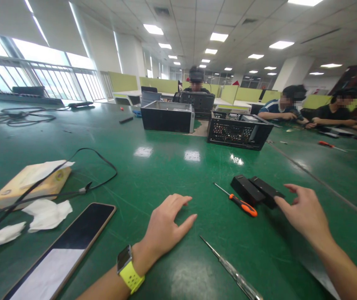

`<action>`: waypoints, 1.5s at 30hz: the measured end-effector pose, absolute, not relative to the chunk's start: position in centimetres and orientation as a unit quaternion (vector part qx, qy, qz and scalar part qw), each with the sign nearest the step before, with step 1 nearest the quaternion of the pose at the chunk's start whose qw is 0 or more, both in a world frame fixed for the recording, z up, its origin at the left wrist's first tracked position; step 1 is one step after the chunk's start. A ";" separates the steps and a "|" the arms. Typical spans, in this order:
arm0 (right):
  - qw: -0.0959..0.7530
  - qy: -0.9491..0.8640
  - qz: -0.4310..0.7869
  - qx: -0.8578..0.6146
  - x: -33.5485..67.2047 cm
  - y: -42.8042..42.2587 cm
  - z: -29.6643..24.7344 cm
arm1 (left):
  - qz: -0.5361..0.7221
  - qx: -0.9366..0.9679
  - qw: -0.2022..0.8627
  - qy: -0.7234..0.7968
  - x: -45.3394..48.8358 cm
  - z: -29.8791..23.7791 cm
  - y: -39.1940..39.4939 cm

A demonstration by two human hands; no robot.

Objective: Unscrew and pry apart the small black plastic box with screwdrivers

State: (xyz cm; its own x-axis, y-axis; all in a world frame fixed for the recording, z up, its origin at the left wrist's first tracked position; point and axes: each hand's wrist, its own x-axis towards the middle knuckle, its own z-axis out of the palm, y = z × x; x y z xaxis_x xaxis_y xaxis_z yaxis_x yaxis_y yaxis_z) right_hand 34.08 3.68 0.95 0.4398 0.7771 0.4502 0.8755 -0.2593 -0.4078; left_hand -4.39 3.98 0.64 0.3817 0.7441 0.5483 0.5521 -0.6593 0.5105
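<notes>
My left hand (166,225) rests over the green table with thumb and fingers apart and nothing in it. A watch (130,268) with a yellow-green strap is on that wrist. My right hand (305,212) has its thumb and index finger spread. Its thumb is at the near end of a black oblong block (266,191); whether they touch I cannot tell. A second black block (247,189) lies alongside. Left of the blocks lies an orange-and-black screwdriver (242,205). Closer to me is a slim screwdriver with a clear handle (233,271), between my hands.
A large phone (87,233), crumpled tissues (48,214), a tissue pack (34,185) and a black cable (103,158) lie at left. Two computer cases (166,118) (239,132) stand farther back. Several people sit beyond; another screwdriver (330,145) lies far right.
</notes>
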 end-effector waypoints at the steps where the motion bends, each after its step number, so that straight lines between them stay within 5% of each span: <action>1: 0.302 -0.534 -0.054 -0.788 34.9 3.9 0.5 | 0.392 0.823 0.120 0.393 -4.4 0.6 4.0; 9: 0.402 -0.464 -0.038 -0.789 33.9 3.2 1.7 | 0.395 0.824 0.104 0.392 -4.4 0.7 3.8; 12: 0.467 -0.550 0.086 -0.687 29.7 1.7 2.6 | 0.379 0.831 0.109 0.393 -4.4 0.8 3.7; 15: 0.392 -0.685 0.206 -0.578 24.9 0.4 2.1 | 0.351 0.842 0.121 0.392 -4.3 0.9 3.6; 20: 0.308 -0.752 0.242 -0.531 21.3 0.1 0.9 | 0.291 0.877 0.145 0.354 -4.2 0.8 3.6; 26: 0.287 -0.737 0.079 -0.607 24.1 0.6 1.5 | 0.305 0.864 0.168 0.365 -4.1 1.0 3.6; 29: 0.196 -0.712 -0.020 -0.674 26.0 0.9 1.3 | 0.314 0.856 0.185 0.366 -4.1 1.0 3.6; 34: 0.108 -0.741 0.031 -0.662 27.5 1.4 0.8 | 0.317 0.848 0.199 0.375 -4.1 0.9 3.6; 40: 0.164 -0.728 0.045 -0.665 26.9 1.5 0.7 | 0.333 0.831 0.232 0.380 -4.0 1.1 3.3; 45: 0.460 -0.612 0.129 -0.630 26.8 1.1 2.2 | 0.347 0.813 0.258 0.390 -3.8 1.3 3.2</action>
